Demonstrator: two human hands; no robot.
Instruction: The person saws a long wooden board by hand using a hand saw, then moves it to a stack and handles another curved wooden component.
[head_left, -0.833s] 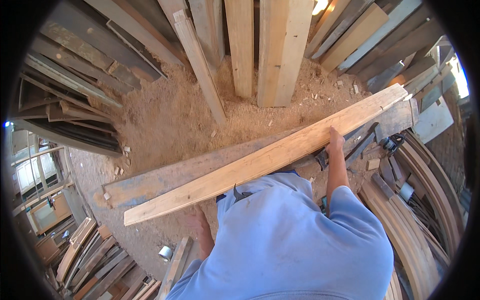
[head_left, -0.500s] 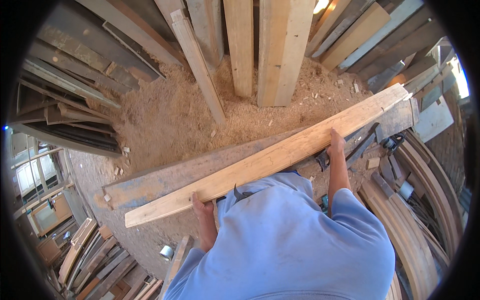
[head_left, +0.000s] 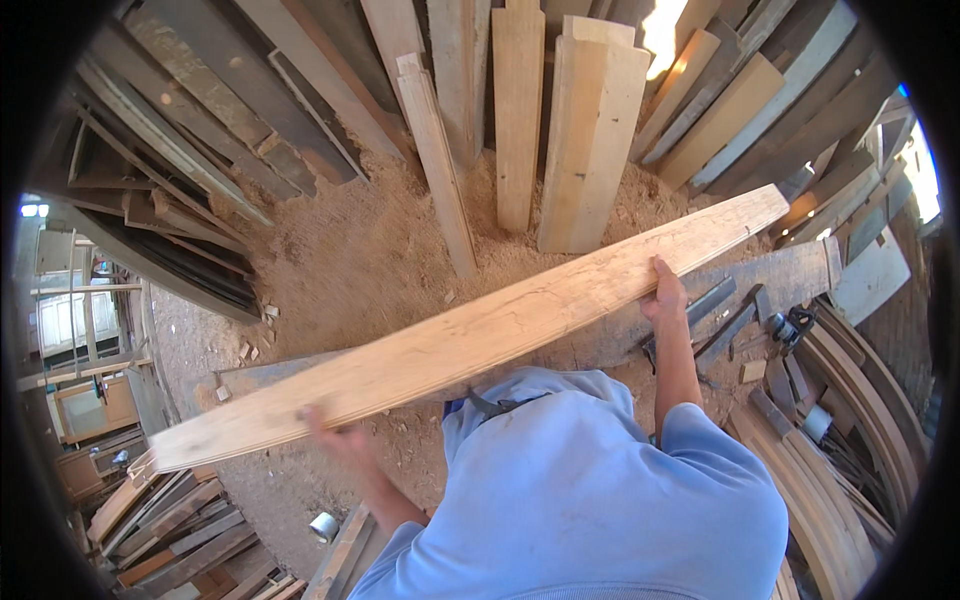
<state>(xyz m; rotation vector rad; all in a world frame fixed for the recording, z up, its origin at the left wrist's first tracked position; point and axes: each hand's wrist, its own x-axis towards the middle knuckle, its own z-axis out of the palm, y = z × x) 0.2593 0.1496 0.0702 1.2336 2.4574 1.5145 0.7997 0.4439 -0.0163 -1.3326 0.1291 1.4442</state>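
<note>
A long pale wooden board (head_left: 480, 315) slants across the view, its left end nearer me and its right end farther off. My right hand (head_left: 664, 296) grips its near edge toward the right end, thumb on the upper face. Toward the left end, my left hand (head_left: 335, 440) holds the same near edge; motion smears its fingers a little, but the thumb lies over the face. Beneath the board runs a worn, thick plank (head_left: 590, 345), partly hidden by it.
Several boards (head_left: 595, 140) lean upright at the far side, above a floor of sawdust (head_left: 340, 260). Dark clamp-like metal tools (head_left: 728, 325) lie at the worn plank's right end. Curved wooden pieces (head_left: 800, 480) are stacked to the right, scrap wood (head_left: 190, 530) at lower left.
The board has been lifted off the worn plank toward me, looking larger, and shifted left. My left hand has moved left with it; the right hand keeps its grip.
</note>
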